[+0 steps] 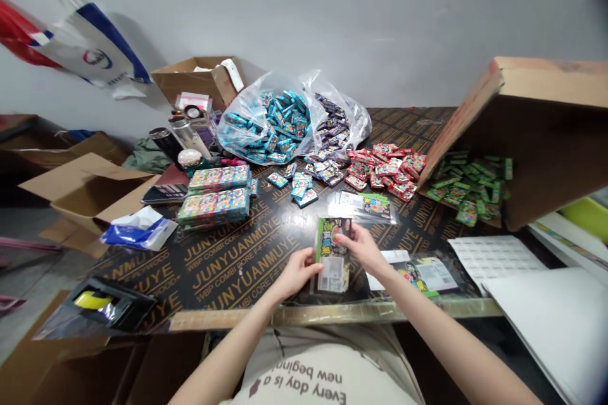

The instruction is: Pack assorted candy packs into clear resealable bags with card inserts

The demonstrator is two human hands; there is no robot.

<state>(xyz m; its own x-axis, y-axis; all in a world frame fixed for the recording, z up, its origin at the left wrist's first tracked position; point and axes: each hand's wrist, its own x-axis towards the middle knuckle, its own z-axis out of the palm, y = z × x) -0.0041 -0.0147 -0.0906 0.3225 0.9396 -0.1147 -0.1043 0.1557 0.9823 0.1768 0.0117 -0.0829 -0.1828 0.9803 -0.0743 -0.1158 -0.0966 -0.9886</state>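
A dark printed packet [334,257] with a green edge and a pale label lies upright between my hands near the table's front edge. My left hand [303,271] grips its left side, fingers closed at the lower edge. On its right side, my right hand [360,247] pinches the upper part with the thumb across the front. Just beyond it lies a flat clear sleeve with a printed card [375,205]. More printed sleeves [427,273] rest to the right of my right hand. What is inside the packet cannot be seen.
Bags of blue packets [280,130] and purple packets [332,117] stand behind, with red packets [387,168] beside them. A tipped carton [546,133] holds green packets [468,186]. Stacked wrapped packs [216,196] sit left. A tape dispenser [107,304] is near the front left.
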